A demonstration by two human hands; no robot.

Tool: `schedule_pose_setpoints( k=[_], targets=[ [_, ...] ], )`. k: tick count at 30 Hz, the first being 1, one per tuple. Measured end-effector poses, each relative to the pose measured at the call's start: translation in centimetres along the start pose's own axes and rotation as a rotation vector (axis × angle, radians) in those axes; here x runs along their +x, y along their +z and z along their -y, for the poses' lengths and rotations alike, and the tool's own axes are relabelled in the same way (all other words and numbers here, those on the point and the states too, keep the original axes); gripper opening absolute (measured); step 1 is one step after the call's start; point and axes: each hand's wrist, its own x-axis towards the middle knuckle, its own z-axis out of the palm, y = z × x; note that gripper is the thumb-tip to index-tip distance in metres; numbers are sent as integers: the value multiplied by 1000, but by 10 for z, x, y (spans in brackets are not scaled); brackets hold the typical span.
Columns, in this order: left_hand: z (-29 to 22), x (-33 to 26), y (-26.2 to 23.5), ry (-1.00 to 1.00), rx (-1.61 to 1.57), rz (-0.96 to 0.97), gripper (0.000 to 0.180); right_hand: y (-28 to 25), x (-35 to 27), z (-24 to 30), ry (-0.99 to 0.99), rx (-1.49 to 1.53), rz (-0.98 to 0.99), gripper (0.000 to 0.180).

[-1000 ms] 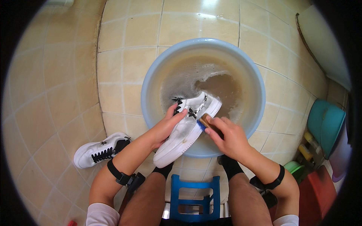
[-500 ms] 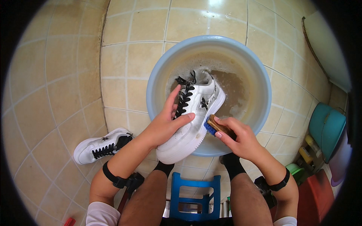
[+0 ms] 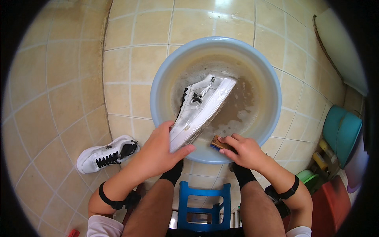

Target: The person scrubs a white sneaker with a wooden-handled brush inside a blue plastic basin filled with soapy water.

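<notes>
My left hand (image 3: 164, 148) grips a wet white sneaker (image 3: 197, 106) with black laces by its toe. The shoe lies on its side, sole edge to the right, its heel out over the murky water in a light blue basin (image 3: 156, 94). Black marks show on its side and heel. In my right hand (image 3: 242, 150), near the basin's front rim, is a scrub brush (image 3: 223, 145) with a wooden back and blue bristles facing down, apart from the shoe. My fingers hide part of the toe and of the brush.
A second white sneaker (image 3: 106, 154) with black laces lies on the tiled floor at left. Between my legs stands a blue plastic stool (image 3: 204, 189). Teal (image 3: 341, 134) and red tubs (image 3: 329, 209) are at the right, and a tiled wall (image 3: 51, 91) rises at left.
The sneaker has been rolled onto its side, sole edge turned up, with my left hand now at its toe. The brush has come off the shoe and moved slightly nearer me.
</notes>
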Motion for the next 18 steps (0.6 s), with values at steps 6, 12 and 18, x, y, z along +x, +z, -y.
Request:
schedule_pose_setpoints(
  k=[6, 12, 18],
  targets=[
    [5, -3, -5, -312, -6, 112, 58, -9, 2, -1, 42, 68, -35, 31],
    [8, -7, 11, 1, 163, 28, 58, -19, 4, 1, 1, 226, -195, 34],
    [20, -6, 29, 11, 168, 11, 46, -27, 7, 4, -89, 254, -283, 35]
  ],
)
